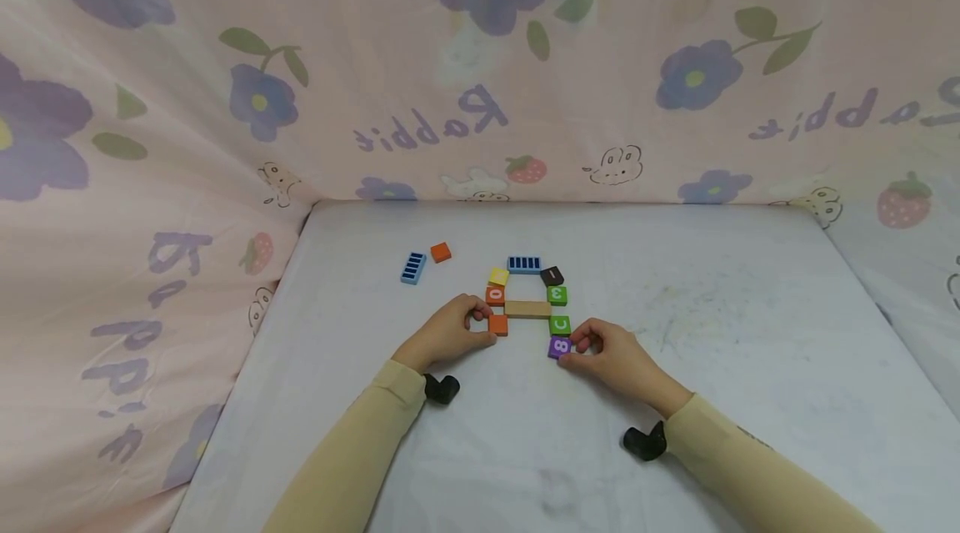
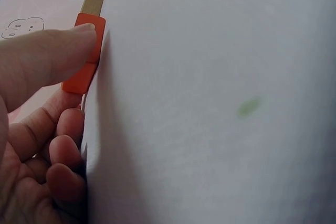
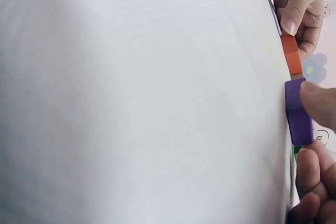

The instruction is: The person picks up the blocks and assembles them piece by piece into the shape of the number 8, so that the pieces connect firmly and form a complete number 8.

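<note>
My left hand (image 1: 453, 329) pinches a plain orange block (image 1: 498, 324) at the lower left of a small block outline on the table. In the left wrist view its thumb lies on the orange block (image 2: 86, 40) and the index finger touches the side. At the lower right, my right hand (image 1: 615, 354) pinches a purple block (image 1: 559, 347) marked 8; the right wrist view shows the thumb against that purple block (image 3: 298, 111). Green blocks with a C (image 1: 559, 325) and a 3 (image 1: 557, 295) stand above it. A wooden bar (image 1: 527, 309) lies between the two sides.
An orange block marked 0 (image 1: 495, 295), a yellow block (image 1: 498, 276), a blue striped block (image 1: 524, 264) and a black block (image 1: 552, 275) form the upper outline. Off to the left lie another blue striped block (image 1: 413, 268) and an orange block (image 1: 441, 252). Patterned cloth (image 1: 555, 82) hangs behind.
</note>
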Action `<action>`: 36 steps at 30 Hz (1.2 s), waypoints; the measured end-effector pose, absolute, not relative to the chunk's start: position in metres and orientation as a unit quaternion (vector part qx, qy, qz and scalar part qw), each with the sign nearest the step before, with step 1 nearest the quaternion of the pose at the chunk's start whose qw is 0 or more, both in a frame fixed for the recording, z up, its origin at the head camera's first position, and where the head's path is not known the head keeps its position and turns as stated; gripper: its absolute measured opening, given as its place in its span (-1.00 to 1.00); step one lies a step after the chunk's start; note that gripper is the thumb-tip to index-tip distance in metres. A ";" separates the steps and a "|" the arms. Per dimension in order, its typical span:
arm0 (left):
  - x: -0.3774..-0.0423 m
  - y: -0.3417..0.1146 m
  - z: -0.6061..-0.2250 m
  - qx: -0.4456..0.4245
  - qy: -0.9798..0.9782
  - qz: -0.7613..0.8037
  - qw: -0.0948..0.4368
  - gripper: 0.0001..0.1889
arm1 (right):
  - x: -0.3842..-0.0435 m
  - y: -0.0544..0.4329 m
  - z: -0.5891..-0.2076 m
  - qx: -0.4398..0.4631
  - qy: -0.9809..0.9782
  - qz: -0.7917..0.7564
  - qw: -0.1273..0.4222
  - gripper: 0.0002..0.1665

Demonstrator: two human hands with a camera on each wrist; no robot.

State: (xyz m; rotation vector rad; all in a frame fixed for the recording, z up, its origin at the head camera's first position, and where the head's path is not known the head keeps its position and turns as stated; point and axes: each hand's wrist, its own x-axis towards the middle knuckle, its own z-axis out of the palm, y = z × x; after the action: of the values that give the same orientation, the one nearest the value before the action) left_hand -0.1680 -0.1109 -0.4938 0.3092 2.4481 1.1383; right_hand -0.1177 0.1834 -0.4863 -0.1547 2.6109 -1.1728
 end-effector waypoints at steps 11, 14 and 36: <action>-0.169 -0.113 -0.492 0.113 0.875 0.421 0.211 -0.57 | -0.121 0.187 -0.486 -0.054 0.897 -0.409 0.157 -0.50; -0.170 -0.116 -0.488 0.113 0.861 0.448 0.214 -0.56 | -0.123 0.191 -0.487 -0.060 0.892 -0.415 0.169 -0.49; -0.261 -0.160 -0.469 0.017 0.931 0.353 0.088 -0.47 | -0.123 0.194 -0.491 -0.056 0.875 -0.445 0.181 -0.55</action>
State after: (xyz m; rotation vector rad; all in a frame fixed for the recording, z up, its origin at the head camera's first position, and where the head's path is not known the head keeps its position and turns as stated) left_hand -0.2608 -0.1596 -0.4694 0.0501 2.7714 1.0514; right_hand -0.1234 0.1942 -0.4907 -0.1581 2.4720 -1.2584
